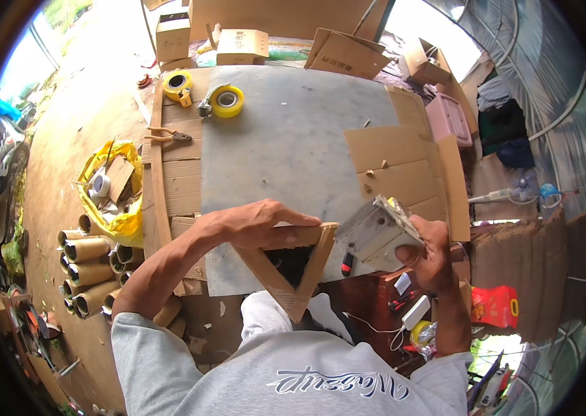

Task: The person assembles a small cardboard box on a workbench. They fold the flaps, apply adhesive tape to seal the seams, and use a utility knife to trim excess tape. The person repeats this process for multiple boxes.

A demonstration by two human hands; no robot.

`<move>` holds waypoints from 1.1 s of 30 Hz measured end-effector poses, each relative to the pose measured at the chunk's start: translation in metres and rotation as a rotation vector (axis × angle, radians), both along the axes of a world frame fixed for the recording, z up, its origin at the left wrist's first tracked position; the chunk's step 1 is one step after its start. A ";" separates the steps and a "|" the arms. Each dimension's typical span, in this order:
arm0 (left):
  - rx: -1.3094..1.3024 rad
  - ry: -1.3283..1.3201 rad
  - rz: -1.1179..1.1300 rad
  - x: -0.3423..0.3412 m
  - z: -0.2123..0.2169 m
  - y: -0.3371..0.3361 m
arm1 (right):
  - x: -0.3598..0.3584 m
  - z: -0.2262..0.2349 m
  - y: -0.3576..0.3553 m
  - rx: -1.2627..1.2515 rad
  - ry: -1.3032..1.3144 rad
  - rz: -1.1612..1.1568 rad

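Several cardboard tubes (88,267) lie stacked on the ground at far left, beside a yellow bag (114,208) holding scraps and a tape roll. On the near left part of the worktable (286,132) we note pliers (167,136), and farther back two yellow tape rolls (227,101), one in a dispenser (179,84).

Left hand (258,223): fingers extended and laid flat along the top bar of a triangular wooden frame (291,267), thumb tucked under the bar, so the hand presses and lightly clasps it. The frame sits at the table's near edge, its point hanging down toward our lap.

Right hand (431,256): fingers wrapped tightly round the grip of a grey power tool (376,236), closed on it. The tool's nose touches the right corner of the frame.

Flat cardboard sheets (397,166) cover the table's right side. Further right, off the table, stand a pink crate (449,118) and a small fan (521,186).
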State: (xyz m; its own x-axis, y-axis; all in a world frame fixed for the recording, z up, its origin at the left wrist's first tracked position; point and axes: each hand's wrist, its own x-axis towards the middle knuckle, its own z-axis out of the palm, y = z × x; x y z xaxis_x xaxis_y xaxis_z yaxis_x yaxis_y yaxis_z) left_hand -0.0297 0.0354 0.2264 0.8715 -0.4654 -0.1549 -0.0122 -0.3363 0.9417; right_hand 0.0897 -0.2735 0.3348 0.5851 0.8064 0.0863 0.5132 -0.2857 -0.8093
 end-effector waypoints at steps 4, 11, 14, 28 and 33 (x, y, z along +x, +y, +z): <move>-0.188 -0.163 0.276 0.012 -0.005 -0.006 | 0.000 0.002 -0.004 -0.102 -0.112 0.069; -0.658 0.031 0.289 0.033 0.040 -0.021 | 0.005 -0.009 -0.001 -0.072 -0.117 0.052; -0.695 0.008 0.348 0.033 0.045 -0.028 | 0.007 -0.010 0.003 -0.076 -0.091 0.046; -0.233 -0.098 0.579 0.035 0.041 -0.031 | 0.016 -0.024 0.022 -0.086 0.052 0.079; -0.593 0.089 0.492 0.040 0.030 -0.029 | 0.017 -0.027 0.022 -0.064 0.132 0.052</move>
